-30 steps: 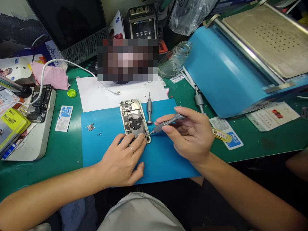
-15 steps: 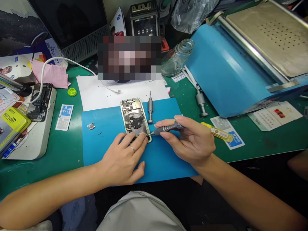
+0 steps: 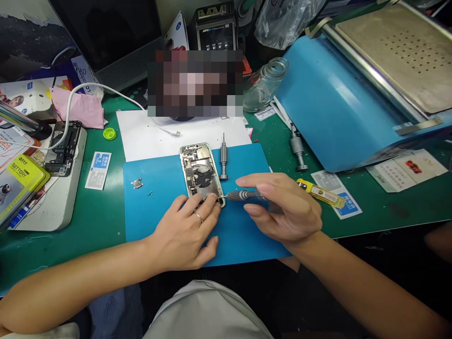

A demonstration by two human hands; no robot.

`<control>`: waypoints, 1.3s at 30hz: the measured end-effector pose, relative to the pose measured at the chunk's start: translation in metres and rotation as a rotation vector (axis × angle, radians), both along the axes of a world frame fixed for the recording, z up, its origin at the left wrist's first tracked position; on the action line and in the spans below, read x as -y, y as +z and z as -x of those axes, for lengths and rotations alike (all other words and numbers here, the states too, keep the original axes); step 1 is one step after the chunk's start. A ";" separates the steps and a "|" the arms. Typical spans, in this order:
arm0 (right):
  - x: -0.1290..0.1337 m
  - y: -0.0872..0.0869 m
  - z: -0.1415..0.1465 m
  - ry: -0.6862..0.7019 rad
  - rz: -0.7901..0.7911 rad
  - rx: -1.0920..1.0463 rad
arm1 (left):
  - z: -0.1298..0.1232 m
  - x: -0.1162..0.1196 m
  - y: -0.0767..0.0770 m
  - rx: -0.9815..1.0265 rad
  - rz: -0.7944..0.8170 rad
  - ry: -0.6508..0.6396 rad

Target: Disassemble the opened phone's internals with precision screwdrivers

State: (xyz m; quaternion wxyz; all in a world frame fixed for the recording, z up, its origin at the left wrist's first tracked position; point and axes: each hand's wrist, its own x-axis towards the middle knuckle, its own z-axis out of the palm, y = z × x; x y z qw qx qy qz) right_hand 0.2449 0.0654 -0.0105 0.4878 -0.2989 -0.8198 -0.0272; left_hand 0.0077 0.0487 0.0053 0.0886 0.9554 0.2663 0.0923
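An opened phone (image 3: 202, 172) lies on a blue mat (image 3: 155, 216), its internal parts exposed. My left hand (image 3: 189, 226), with a ring on one finger, rests its outstretched fingertips on the phone's lower end and hides part of it; the thumb lies apart on the mat. A grey screwdriver (image 3: 243, 194) sits almost level in my right hand (image 3: 286, 207), its tip at the phone's lower right edge. The index finger and thumb are spread off the handle, which still lies against the other fingers. Another screwdriver (image 3: 223, 157) is beside the phone.
Left of the phone are a small metal part (image 3: 136, 183) and tiny pieces (image 3: 149, 193). A yellow-handled tool (image 3: 321, 193) lies right of my right hand. Behind stand a glass jar (image 3: 264, 84) and a blue machine (image 3: 318, 103). A white cable (image 3: 106, 89) arches at left.
My right index finger and thumb have opened away from the screwdriver handle, and the handle lies flatter. My left hand stays on the phone. The whole view has shifted slightly.
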 end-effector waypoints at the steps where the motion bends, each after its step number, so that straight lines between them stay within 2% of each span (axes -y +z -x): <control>1: 0.000 0.000 0.000 0.015 0.007 0.004 | 0.000 0.000 0.000 0.005 0.001 -0.001; 7: 0.002 -0.006 0.000 -0.103 0.010 -0.049 | 0.000 -0.001 -0.001 0.020 0.015 -0.002; 14: 0.001 -0.004 0.002 -0.059 0.033 -0.018 | 0.000 -0.001 -0.002 0.037 0.022 0.004; 19: 0.001 -0.001 0.003 -0.111 -0.011 -0.018 | 0.001 0.000 -0.002 0.034 0.019 0.022; 25: 0.000 -0.002 0.003 0.003 0.009 -0.017 | 0.000 -0.001 -0.002 0.036 0.022 0.024; 32: 0.001 -0.001 0.002 -0.069 0.015 -0.041 | 0.001 -0.001 -0.002 0.036 0.015 0.028; 39: 0.000 0.006 0.005 0.042 0.059 -0.008 | 0.000 0.000 -0.002 0.036 0.025 0.025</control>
